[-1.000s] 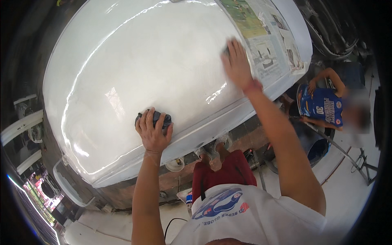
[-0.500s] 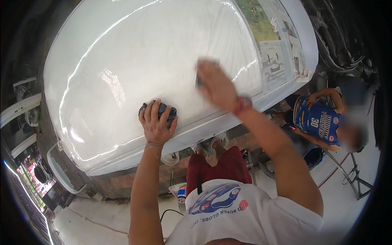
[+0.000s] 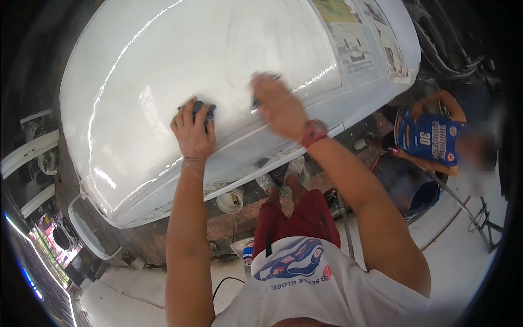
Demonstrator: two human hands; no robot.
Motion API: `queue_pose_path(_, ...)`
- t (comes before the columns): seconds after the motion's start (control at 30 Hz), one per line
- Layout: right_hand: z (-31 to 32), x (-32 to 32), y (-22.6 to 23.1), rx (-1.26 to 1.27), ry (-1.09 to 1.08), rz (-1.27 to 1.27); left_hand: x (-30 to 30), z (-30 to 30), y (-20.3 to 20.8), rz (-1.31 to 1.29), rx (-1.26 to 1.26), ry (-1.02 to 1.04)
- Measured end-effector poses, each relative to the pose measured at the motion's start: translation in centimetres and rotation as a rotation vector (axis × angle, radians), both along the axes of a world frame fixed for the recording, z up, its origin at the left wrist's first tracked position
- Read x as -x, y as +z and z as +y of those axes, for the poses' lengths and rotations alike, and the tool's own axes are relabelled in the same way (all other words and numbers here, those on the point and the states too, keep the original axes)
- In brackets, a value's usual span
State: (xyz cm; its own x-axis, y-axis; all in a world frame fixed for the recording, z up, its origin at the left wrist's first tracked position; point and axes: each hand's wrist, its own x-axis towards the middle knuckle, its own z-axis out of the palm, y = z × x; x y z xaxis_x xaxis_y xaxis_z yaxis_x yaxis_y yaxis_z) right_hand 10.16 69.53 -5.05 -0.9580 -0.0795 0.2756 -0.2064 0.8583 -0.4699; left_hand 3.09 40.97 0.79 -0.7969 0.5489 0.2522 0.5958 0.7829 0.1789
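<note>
A large glossy white car panel (image 3: 163, 60) spreads out in front of me. On its near part my left hand (image 3: 193, 131) presses down with bent fingers over a dark crumpled cloth (image 3: 204, 110). Further right, my right hand (image 3: 278, 106) is smeared by motion low over the panel, with a red watch on its wrist (image 3: 315, 133). A dark piece (image 3: 256, 101) shows at its fingers, flat against the white surface; its kind is too blurred to tell. Faint curved smears mark the panel just beyond this hand.
Newspaper sheets (image 3: 354, 52) cover the panel's right side. A white bucket (image 3: 229, 201) stands below the near edge, by my feet. At the right a person in a blue jersey (image 3: 430, 133) sits beside a metal stand (image 3: 479, 223). A white car part (image 3: 87, 231) leans at the left.
My right hand has swept toward the panel's near edge with the dark piece. My left hand stays on the cloth. The view has shifted slightly, and curved smears show more plainly.
</note>
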Motion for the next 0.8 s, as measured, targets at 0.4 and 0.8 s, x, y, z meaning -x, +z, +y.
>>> queue_pose_path(0.4,-12.0,-3.8,3.6,0.465,-0.180,-0.099,-6.2,2.3,3.3,-0.647,-0.872,0.408)
queue_pose_path(0.8,-6.0,-16.4,5.9,2.429,-0.446,0.034,-14.4,11.4,4.9,-1.222,-0.918,0.124)
